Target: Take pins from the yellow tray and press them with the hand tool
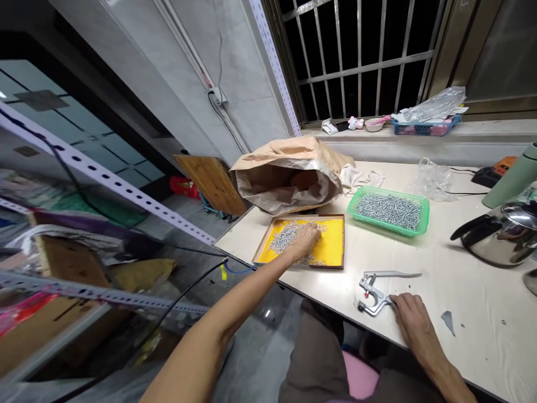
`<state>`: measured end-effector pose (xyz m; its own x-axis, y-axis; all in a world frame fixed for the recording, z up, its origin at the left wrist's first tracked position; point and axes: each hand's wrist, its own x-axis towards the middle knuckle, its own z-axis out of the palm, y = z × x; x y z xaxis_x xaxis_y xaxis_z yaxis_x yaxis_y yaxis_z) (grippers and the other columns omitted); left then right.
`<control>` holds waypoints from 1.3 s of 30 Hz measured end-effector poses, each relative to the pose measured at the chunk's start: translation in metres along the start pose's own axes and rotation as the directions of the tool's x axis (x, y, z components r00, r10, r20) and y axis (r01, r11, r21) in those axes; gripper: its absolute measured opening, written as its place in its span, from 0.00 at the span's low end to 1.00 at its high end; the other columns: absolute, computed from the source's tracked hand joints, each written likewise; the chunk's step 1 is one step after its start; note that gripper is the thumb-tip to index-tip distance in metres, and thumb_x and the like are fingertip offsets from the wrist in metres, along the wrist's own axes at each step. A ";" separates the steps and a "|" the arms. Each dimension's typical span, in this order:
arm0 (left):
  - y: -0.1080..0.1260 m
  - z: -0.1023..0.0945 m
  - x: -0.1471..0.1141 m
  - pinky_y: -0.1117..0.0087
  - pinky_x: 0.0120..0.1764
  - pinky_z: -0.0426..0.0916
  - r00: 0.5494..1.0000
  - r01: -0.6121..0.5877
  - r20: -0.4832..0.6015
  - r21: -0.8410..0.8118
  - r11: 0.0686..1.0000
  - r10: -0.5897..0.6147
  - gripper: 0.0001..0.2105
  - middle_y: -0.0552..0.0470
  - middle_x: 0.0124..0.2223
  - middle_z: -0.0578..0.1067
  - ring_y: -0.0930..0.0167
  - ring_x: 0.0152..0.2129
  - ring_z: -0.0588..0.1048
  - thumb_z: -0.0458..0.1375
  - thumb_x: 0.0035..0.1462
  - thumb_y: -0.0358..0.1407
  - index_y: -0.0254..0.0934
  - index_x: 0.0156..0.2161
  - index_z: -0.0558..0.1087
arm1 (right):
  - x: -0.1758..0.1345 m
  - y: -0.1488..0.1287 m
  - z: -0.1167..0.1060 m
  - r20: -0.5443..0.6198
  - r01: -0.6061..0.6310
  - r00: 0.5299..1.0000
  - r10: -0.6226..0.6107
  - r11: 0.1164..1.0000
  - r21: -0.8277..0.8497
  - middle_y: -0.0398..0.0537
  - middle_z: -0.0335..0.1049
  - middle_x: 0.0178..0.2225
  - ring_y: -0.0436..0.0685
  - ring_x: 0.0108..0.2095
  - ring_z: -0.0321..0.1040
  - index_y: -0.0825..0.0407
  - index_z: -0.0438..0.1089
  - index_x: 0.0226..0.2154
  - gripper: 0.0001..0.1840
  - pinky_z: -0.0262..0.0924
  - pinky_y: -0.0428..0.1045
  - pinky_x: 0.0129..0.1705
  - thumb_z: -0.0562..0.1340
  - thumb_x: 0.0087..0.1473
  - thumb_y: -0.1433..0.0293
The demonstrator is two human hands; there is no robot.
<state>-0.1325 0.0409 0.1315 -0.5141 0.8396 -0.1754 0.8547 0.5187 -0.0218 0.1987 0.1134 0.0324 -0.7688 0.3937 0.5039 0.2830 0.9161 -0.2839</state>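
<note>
My left hand [307,239] is down in a shallow tray with a yellow bottom [334,246]. Its fingers are curled at the edge of a heap of small silvery metal pins [283,237]; whatever lies between the fingertips is hidden. On the table's front part, my right hand [413,319] has its fingers closed on the lower handle of silver hand press pliers [378,300]. The pliers lie flat with jaws pointing left and the handles spread apart. Farther back, a green plastic basket [424,215] holds many similar metal pins.
An open brown paper sack [289,168] stands behind the tray. A shiny kettle [495,235] and a green bottle [509,176] are at the right. A small grey scrap [448,322] lies right of my right hand. Metal shelving [104,179] rises on the left.
</note>
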 end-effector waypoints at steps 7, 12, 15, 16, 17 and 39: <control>-0.016 0.021 0.014 0.67 0.41 0.65 0.973 -0.228 -0.006 0.113 0.967 0.230 0.10 0.40 0.41 0.73 0.64 0.43 0.67 0.51 0.57 0.26 0.30 0.37 0.75 | 0.003 -0.002 -0.003 -0.003 0.005 1.000 -0.006 1.000 -0.022 0.49 0.64 0.30 0.57 0.31 0.60 0.52 0.65 0.42 0.11 0.58 0.52 0.33 0.49 0.62 0.74; -0.024 0.029 0.014 0.65 0.41 0.66 0.970 -0.217 -0.101 0.034 0.976 0.220 0.09 0.40 0.39 0.73 0.63 0.40 0.69 0.50 0.58 0.27 0.30 0.34 0.74 | 0.006 -0.006 -0.009 -0.032 0.001 0.999 -0.004 0.995 -0.103 0.50 0.65 0.30 0.57 0.29 0.61 0.52 0.67 0.39 0.15 0.57 0.51 0.30 0.46 0.64 0.69; -0.027 0.033 0.007 0.66 0.40 0.66 0.972 -0.151 -0.197 -0.115 0.982 0.127 0.07 0.43 0.37 0.74 0.65 0.38 0.70 0.53 0.55 0.27 0.31 0.31 0.74 | 0.027 -0.017 -0.020 -0.091 -0.037 0.995 0.028 0.995 -0.098 0.54 0.68 0.36 0.59 0.34 0.64 0.52 0.67 0.42 0.16 0.59 0.52 0.32 0.47 0.64 0.64; -0.027 0.034 0.003 0.68 0.39 0.65 0.970 -0.130 -0.228 -0.190 0.973 0.086 0.06 0.45 0.35 0.74 0.66 0.36 0.71 0.54 0.54 0.27 0.32 0.30 0.74 | 0.040 -0.022 -0.023 -0.090 -0.051 0.995 0.048 0.998 -0.030 0.54 0.68 0.37 0.60 0.36 0.65 0.52 0.67 0.44 0.16 0.60 0.53 0.34 0.48 0.63 0.63; -0.026 0.035 -0.001 0.69 0.38 0.65 0.966 -0.115 -0.254 -0.274 0.955 0.043 0.06 0.47 0.34 0.74 0.68 0.34 0.71 0.54 0.52 0.27 0.33 0.29 0.74 | 0.056 -0.029 -0.024 -0.075 -0.063 0.995 0.069 0.995 0.075 0.54 0.69 0.38 0.60 0.38 0.66 0.52 0.67 0.45 0.16 0.61 0.53 0.37 0.49 0.63 0.63; -0.024 0.034 -0.045 0.76 0.22 0.63 0.953 0.283 0.242 -0.924 0.257 -0.181 0.09 0.58 0.18 0.67 0.77 0.14 0.65 0.56 0.47 0.37 0.35 0.21 0.68 | 0.189 -0.097 0.092 0.431 -0.482 0.875 0.221 0.484 0.730 0.44 0.71 0.23 0.52 0.24 0.69 0.53 0.72 0.32 0.14 0.63 0.47 0.29 0.55 0.54 0.62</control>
<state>-0.1271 -0.0144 0.1061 -0.6270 0.6676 -0.4015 0.0066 0.5199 0.8542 -0.0266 0.0919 0.0800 -0.8573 0.5142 0.0262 0.0891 0.1983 -0.9761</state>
